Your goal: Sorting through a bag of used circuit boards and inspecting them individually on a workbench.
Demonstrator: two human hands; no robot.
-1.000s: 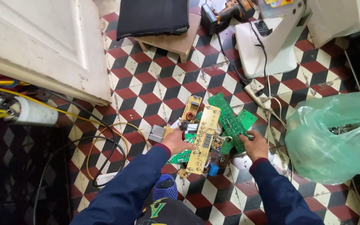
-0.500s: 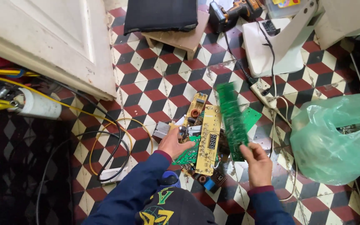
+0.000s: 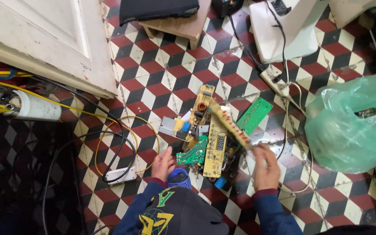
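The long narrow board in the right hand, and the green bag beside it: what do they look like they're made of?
Long narrow tan board, held by the right hand: seemingly rigid laminate circuit board, matt, with a row of small red parts; motion blur leaves it uncertain. Translucent green bag: thin plastic film, glossy, crinkled, contents showing faintly through.

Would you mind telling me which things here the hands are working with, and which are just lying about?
In hand:
- right hand lifting a long narrow circuit board
- left hand open beside the pile of circuit boards

Lying about:
- green plastic bag
- power strip
- white door
- wooden stool
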